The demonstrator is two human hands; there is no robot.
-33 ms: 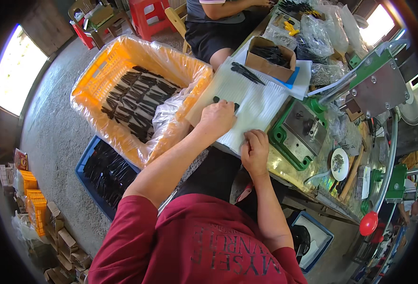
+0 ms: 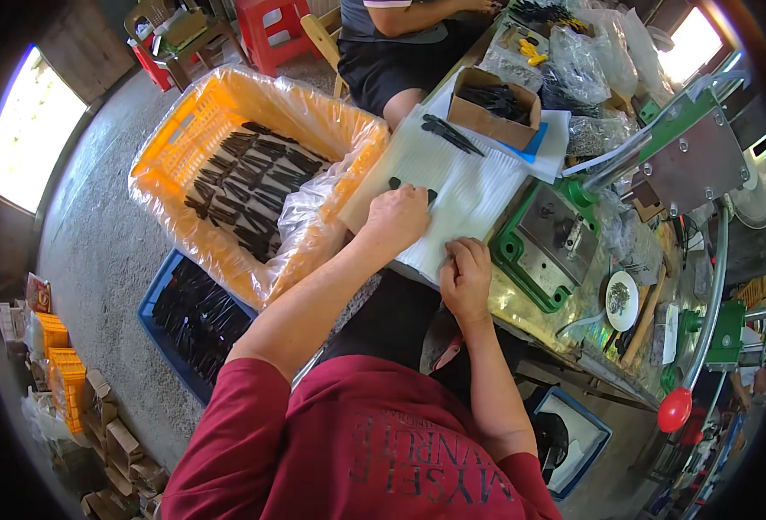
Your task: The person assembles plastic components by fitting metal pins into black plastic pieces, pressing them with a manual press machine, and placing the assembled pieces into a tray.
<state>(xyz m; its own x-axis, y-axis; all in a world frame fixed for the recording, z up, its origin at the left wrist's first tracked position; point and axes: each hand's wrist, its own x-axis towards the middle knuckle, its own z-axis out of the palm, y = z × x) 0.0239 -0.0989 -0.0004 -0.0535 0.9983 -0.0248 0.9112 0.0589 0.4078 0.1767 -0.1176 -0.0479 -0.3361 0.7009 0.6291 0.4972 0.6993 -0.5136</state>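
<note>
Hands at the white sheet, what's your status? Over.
Left hand: closed over black piece, ends showing both sides. Right hand: curled, at white sheet, near edge. Cardboard box beyond, clear of hands.

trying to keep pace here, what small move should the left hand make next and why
Probably lift the mostly hidden black item toward the yellow plastic crate: its dark ends show on either side of the left hand, and slim dark pieces lie in rows inside the crate close by.

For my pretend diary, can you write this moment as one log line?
left hand: closed over something black; right hand: curled at white sheet's edge; yellow crate: lined with plastic
</note>
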